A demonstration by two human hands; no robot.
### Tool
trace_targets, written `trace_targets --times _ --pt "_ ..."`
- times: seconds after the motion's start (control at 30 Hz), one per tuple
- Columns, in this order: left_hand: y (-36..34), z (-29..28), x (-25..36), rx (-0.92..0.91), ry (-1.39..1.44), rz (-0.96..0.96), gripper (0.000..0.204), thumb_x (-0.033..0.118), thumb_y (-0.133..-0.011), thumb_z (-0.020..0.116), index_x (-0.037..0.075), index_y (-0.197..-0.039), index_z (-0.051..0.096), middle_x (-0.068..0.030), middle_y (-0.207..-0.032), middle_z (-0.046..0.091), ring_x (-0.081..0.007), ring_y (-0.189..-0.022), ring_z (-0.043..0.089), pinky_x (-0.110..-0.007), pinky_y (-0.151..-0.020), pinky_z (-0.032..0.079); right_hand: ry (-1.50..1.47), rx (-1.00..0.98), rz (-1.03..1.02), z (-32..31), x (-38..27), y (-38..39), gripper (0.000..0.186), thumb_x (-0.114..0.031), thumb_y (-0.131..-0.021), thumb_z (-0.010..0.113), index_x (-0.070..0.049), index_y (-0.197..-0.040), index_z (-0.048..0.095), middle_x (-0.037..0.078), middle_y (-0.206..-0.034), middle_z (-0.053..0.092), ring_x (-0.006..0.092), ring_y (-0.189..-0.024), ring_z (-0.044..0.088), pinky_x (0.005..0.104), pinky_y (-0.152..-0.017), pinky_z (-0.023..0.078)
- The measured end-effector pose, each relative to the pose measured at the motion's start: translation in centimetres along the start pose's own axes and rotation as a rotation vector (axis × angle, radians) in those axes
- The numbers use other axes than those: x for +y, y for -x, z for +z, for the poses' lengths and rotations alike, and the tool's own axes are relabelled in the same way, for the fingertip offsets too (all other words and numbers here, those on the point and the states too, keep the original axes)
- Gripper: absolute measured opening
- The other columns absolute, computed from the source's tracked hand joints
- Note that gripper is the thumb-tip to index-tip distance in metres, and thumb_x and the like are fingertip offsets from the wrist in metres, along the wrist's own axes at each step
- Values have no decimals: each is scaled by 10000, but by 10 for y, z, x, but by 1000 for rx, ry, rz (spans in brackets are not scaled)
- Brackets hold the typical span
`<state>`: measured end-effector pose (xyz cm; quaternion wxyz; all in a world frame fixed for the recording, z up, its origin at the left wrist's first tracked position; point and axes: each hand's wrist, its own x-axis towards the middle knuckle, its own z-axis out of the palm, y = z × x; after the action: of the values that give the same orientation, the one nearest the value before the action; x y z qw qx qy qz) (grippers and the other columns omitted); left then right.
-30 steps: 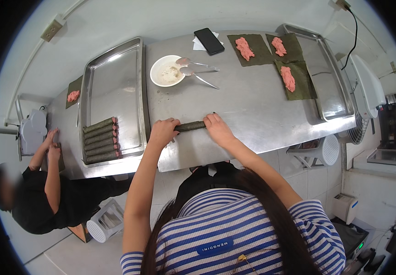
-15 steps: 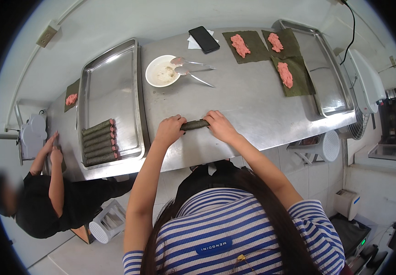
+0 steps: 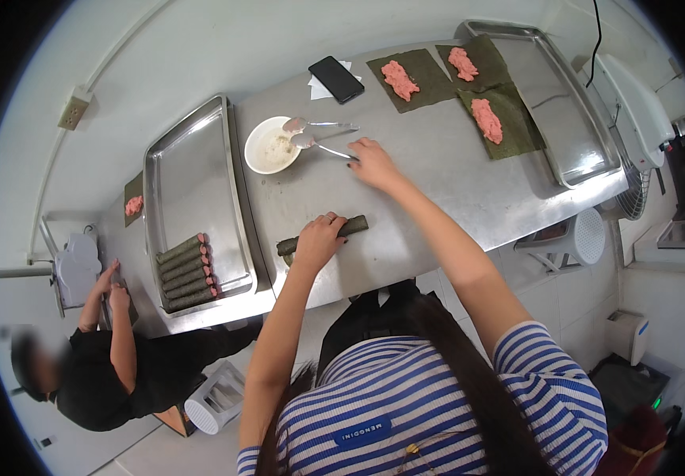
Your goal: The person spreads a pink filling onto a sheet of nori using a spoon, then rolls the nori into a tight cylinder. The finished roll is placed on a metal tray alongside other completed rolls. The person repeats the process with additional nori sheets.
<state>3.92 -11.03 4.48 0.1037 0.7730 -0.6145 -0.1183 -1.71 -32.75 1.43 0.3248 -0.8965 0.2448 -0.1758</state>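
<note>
My left hand (image 3: pixel 323 240) is closed over a dark green seaweed roll (image 3: pixel 353 226) lying near the front edge of the steel table; both ends of the roll stick out past my fingers. My right hand (image 3: pixel 376 165) is out over the table, its thumb and fingers around the handle end of a metal spoon (image 3: pixel 328 148). That spoon's head rests on the rim of a white bowl (image 3: pixel 257 155) with pale residue inside. A second spoon (image 3: pixel 325 124) lies just beyond, also propped on the bowl.
At left, a steel tray (image 3: pixel 233 170) holds several finished rolls (image 3: pixel 187 274). Seaweed sheets topped with pink paste (image 3: pixel 399 81) lie at the far right beside another tray (image 3: pixel 568 119). A phone (image 3: pixel 336 79) sits at the back. A co-worker (image 3: pixel 124 341) works at left.
My right hand has let go of the roll and moved up to the spoon handle. My left hand stays on the roll, now nearer the front edge and more tilted.
</note>
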Motion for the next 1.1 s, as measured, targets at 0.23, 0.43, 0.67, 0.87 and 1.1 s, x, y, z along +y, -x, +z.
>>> trace_targets --times 0.23,0.43,0.67,0.87,1.1 --pt "-3 4 6 5 48 -76 346 196 -754 731 107 -1076 641 -53 -1032 628 -278 -912 619 -394 -795 509 -18 -41 16 51 -11 -41 201 -62 -803 579 -63 -987 659 150 -1039 612 351 -1010 574 441 -858 467" --pt "-9 5 14 1 55 -96 377 215 -756 738 112 -1106 641 -59 -1050 631 -286 -923 622 -393 -790 506 -168 38 10 -5 -3 -11 151 -74 -751 548 -70 -826 678 151 -903 658 359 -884 626 467 -755 497" --pt "-10 8 25 66 115 -128 355 213 -749 750 102 -1073 657 -70 -1010 640 -287 -882 626 -383 -763 511 149 -461 33 -121 -7 60 115 -87 -690 574 -54 -699 684 181 -740 658 387 -701 631 470 -639 500" --pt "-18 17 22 70 125 -137 336 198 -748 749 110 -1060 663 -69 -1002 640 -293 -897 626 -386 -768 510 223 -533 -21 -121 -16 81 98 -54 -643 577 1 -654 658 224 -714 640 390 -699 639 454 -605 506" --pt "-15 15 28 122 107 -144 301 170 -735 742 100 -1020 677 -51 -985 644 -276 -894 622 -378 -766 508 293 -591 -92 -102 -27 64 170 -171 -654 678 -8 -701 685 178 -748 671 338 -741 666 409 -648 523"
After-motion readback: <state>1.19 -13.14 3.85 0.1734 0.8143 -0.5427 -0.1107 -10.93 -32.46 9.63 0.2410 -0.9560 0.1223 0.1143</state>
